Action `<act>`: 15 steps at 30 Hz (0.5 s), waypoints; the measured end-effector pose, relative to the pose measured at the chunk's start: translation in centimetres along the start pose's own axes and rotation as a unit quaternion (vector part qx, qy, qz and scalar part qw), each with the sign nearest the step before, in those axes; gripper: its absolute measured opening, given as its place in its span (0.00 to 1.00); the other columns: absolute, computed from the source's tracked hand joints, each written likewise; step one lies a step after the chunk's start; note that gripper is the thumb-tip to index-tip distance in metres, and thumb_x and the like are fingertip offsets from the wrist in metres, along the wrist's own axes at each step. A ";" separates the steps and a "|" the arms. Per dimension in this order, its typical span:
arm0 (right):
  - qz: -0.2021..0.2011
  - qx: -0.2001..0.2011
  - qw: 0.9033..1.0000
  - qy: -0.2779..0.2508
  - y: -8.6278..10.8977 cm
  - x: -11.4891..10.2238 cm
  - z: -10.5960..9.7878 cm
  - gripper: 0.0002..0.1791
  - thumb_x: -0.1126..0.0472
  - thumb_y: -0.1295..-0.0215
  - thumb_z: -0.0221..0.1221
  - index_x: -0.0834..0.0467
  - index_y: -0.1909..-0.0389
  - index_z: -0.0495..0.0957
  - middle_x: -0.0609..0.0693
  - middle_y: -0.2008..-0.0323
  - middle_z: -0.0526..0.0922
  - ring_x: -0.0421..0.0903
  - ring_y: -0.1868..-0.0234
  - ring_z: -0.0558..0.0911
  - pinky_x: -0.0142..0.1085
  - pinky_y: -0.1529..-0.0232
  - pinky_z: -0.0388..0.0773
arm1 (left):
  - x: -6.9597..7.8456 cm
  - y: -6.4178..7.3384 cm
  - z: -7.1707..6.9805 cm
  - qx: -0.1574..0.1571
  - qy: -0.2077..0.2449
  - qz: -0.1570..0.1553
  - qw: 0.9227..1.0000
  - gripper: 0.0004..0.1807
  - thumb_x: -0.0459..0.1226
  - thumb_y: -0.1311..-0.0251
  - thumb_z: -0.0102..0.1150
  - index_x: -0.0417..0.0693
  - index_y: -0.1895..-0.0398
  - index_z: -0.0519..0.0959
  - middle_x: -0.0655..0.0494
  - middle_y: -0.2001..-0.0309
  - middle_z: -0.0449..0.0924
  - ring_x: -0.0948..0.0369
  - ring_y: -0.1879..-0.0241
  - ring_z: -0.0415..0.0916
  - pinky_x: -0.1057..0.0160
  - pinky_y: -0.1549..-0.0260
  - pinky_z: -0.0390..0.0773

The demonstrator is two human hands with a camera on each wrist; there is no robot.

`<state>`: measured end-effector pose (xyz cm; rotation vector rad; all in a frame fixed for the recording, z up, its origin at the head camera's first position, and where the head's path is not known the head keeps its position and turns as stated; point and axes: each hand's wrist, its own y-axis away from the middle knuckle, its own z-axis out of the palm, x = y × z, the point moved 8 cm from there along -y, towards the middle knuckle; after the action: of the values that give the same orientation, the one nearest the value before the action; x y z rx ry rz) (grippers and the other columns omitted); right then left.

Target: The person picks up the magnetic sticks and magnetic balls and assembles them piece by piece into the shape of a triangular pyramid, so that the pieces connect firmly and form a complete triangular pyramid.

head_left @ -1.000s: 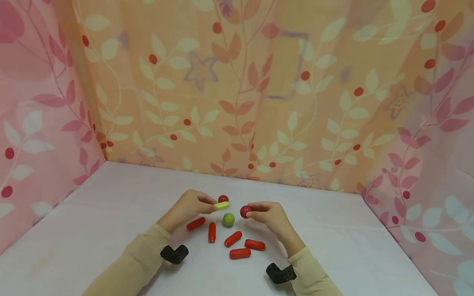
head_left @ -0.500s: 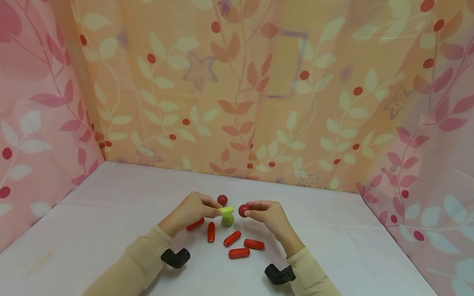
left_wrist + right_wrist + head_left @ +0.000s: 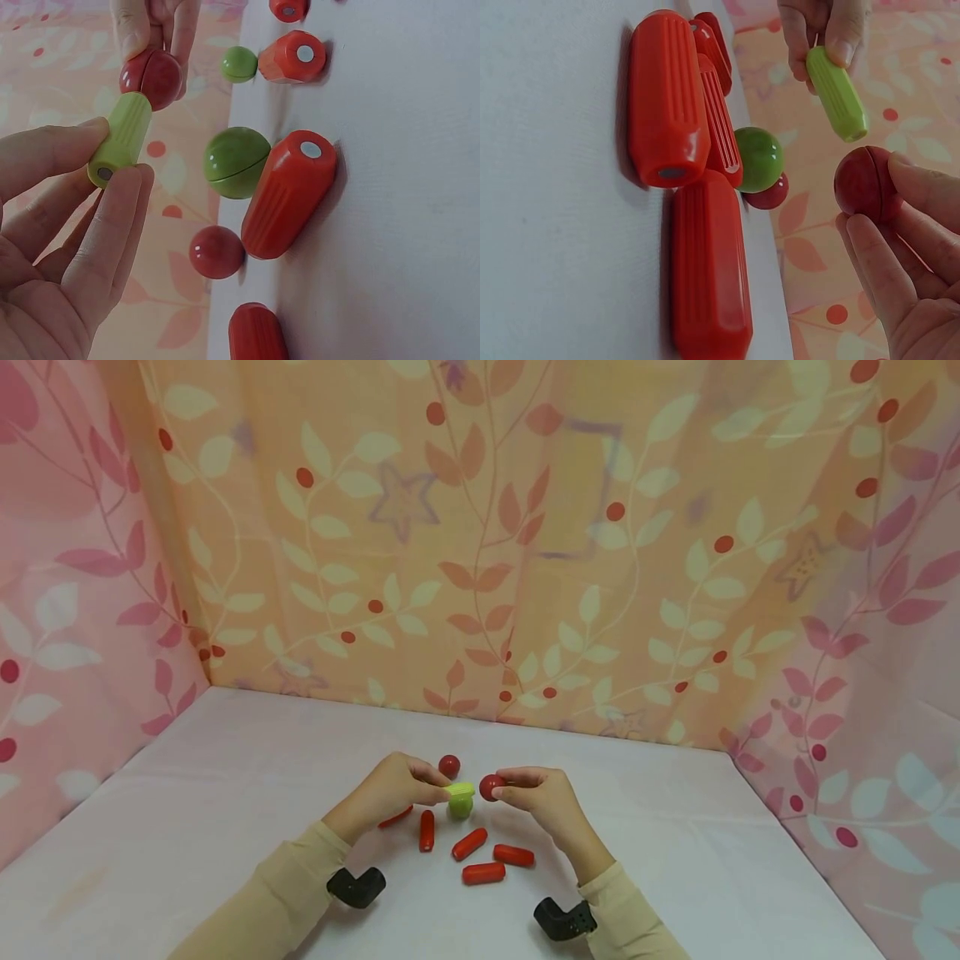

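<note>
My left hand (image 3: 396, 785) pinches a yellow-green fluted rod (image 3: 461, 791) between thumb and fingers. A grey disc shows at the rod's near end (image 3: 104, 174) in the left wrist view. My right hand (image 3: 549, 797) pinches a glossy red ball (image 3: 492, 787) with a seam round it. In the right wrist view a small gap lies between the rod (image 3: 836, 95) and the ball (image 3: 866, 184). Below the rod sits a green ball (image 3: 460, 809); behind it lies another red ball (image 3: 449, 767). A second green ball (image 3: 239, 64) shows in the left wrist view.
Several red fluted rods lie nearer me, among them one rod (image 3: 483, 873) at the front and one rod (image 3: 395, 817) partly hidden by my left hand. The white tabletop (image 3: 187, 793) meets patterned cloth walls (image 3: 480, 568) at the back and sides.
My left hand has moved right and slightly toward me, bringing the yellow-green rod closer to the held red ball. The right hand has barely moved.
</note>
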<state>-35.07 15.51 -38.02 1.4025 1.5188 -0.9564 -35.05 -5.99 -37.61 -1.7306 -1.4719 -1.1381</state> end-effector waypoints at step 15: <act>0.000 0.001 1.000 0.004 0.2 -0.2 0.0 0.18 0.56 0.41 0.70 0.60 0.51 0.86 0.54 0.54 0.88 0.44 0.57 0.85 0.43 0.49 0.83 | 0.1 0.0 0.2 -0.004 0.006 0.003 1.000 0.07 0.40 0.47 0.73 0.53 0.64 0.89 0.58 0.60 0.86 0.60 0.62 0.80 0.56 0.55 0.79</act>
<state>-34.87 15.40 -37.83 1.4099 1.5237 -0.9534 -34.98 -5.79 -37.63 -1.7293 -1.4553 -1.1523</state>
